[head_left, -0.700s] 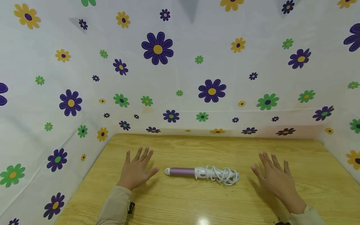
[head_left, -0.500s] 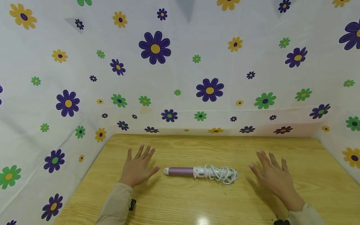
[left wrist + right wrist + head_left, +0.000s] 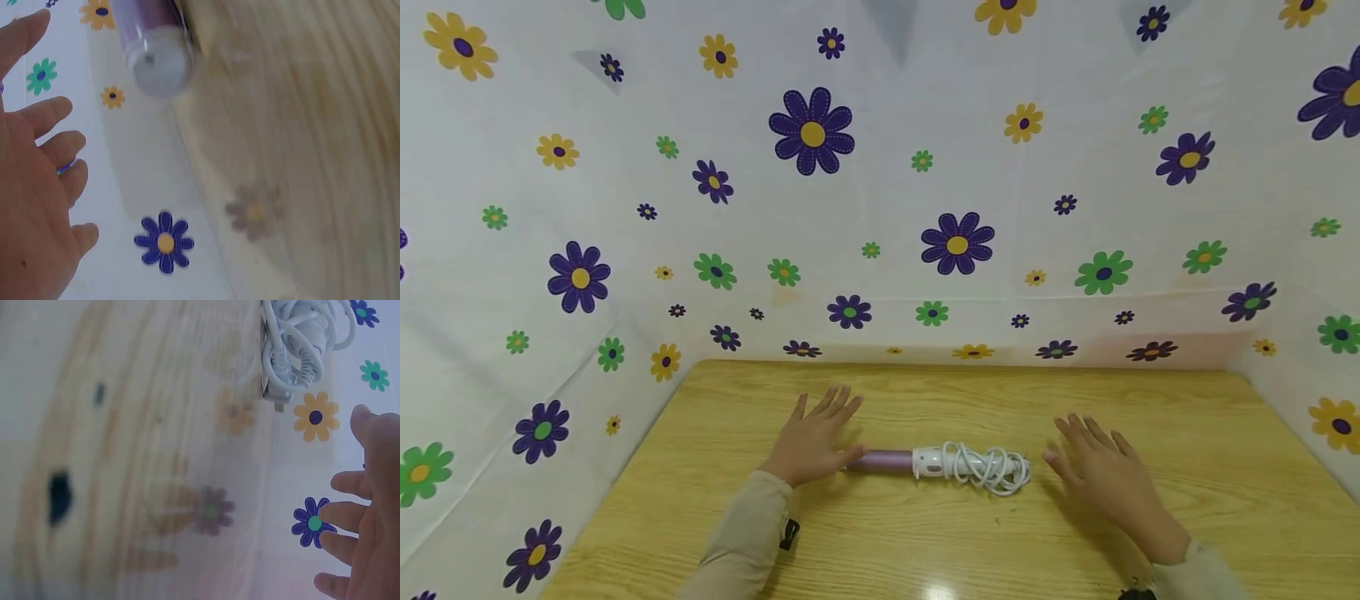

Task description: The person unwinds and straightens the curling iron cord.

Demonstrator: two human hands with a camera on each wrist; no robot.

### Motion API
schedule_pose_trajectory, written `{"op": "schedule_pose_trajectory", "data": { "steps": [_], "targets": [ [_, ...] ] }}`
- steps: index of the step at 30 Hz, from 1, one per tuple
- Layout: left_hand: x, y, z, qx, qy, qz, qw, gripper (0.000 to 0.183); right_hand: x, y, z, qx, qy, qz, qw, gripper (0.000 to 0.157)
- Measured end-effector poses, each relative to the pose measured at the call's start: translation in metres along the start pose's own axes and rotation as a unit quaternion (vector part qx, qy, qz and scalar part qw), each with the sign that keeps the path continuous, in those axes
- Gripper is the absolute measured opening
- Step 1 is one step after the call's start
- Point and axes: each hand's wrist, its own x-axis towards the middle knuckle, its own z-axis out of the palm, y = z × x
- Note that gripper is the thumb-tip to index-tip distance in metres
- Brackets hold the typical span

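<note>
A curling iron [image 3: 887, 462] with a purple barrel and white handle lies crosswise on the wooden table, barrel pointing left. Its white cord [image 3: 988, 468] is wound round the handle. My left hand [image 3: 811, 446] hovers by the barrel's tip, fingers spread, its thumb covering part of the tip in the head view. In the left wrist view the white tip [image 3: 161, 67] shows apart from that hand. Right of the cord, my right hand [image 3: 1108, 483] is held over the table with fingers extended, holding nothing. The plug [image 3: 278, 394] shows near it in the right wrist view.
The glossy wooden table [image 3: 925, 392] reflects light near its front. A white cloth [image 3: 880, 192] printed with flowers rises behind it and along both sides. Dark straps or clips show at both sleeves.
My left hand has moved right, over to the barrel's tip. The right hand has shifted left toward the cord. The curling iron stays in place on the table.
</note>
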Motion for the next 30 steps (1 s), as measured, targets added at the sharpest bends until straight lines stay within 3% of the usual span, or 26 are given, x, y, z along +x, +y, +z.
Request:
{"op": "schedule_pose_trajectory", "data": {
  "steps": [4, 9, 15, 19, 23, 30],
  "targets": [
    [0.009, 0.010, 0.005, -0.014, -0.016, 0.011, 0.9997, 0.079, 0.001, -0.003, 0.002, 0.010, 0.023, -0.029, 0.999, 0.058],
    [0.015, 0.021, 0.011, -0.068, -0.038, 0.011, 0.9969, 0.084, 0.003, -0.005, 0.006, 0.028, 0.044, -0.063, 0.997, 0.054],
    [0.021, 0.027, 0.015, -0.142, -0.052, 0.013, 0.9885, 0.083, 0.005, -0.007, 0.010, 0.063, 0.013, -0.083, 0.994, 0.050],
    [0.023, 0.025, 0.021, -0.213, -0.067, 0.010, 0.9746, 0.075, 0.008, -0.008, 0.013, 0.093, -0.038, -0.079, 0.992, 0.046],
    [0.024, 0.024, 0.022, -0.282, -0.083, 0.008, 0.9558, 0.060, 0.011, -0.007, 0.015, 0.151, -0.062, -0.065, 0.984, 0.043],
    [0.022, 0.020, 0.028, -0.343, -0.125, 0.007, 0.9308, 0.045, 0.012, -0.004, 0.019, 0.269, -0.115, -0.064, 0.954, 0.042]
  ]
}}
